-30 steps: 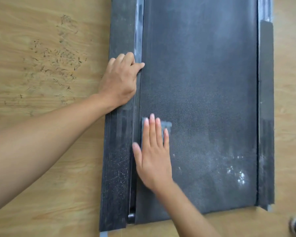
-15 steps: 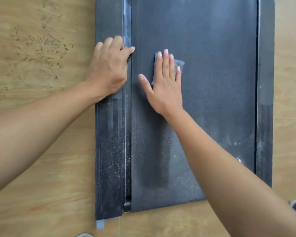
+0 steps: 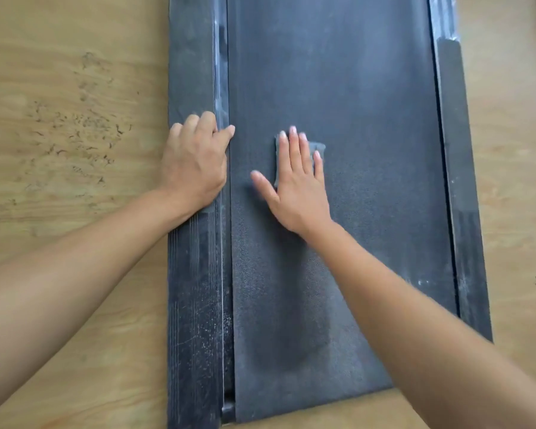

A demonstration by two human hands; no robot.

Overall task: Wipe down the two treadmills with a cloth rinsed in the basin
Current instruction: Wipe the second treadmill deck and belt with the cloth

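Cloth (image 3: 318,148): a small grey pad lying flat on the belt (image 3: 369,103), left of the belt's centre line. Most of it sits under your fingers.
Right grip (image 3: 297,187): palm down, fingers straight and spread. It presses the cloth onto the belt and is not curled round it.
Left grip (image 3: 195,168): rests knuckles-up on the left side rail (image 3: 192,289), just beside the belt's left edge, with the thumb tip at that edge. The fingers are loosely bent and clasp nothing that I can see.
Belt surface: there is a darker patch (image 3: 291,335) toward the belt's near end, which I judge to be damp. The rest looks greyer and dusty, with white specks (image 3: 424,281) by the belt's right edge.
Step in hand: you are wiping this treadmill's belt. I judge much of the job is left to do.
Next move: keep your palm flat and work in overlapping strokes toward the belt's right half and the right side rail (image 3: 464,243). Rinse the cloth once it drags grey.
Floor (image 3: 59,274): wood-grain boards on both sides of the belt.
Hidden: the belt's far end is cut off. No basin or second treadmill is in view. Your right fingertips are blurred. Something at the frame edge beyond the belt's near right corner is too cropped to name.
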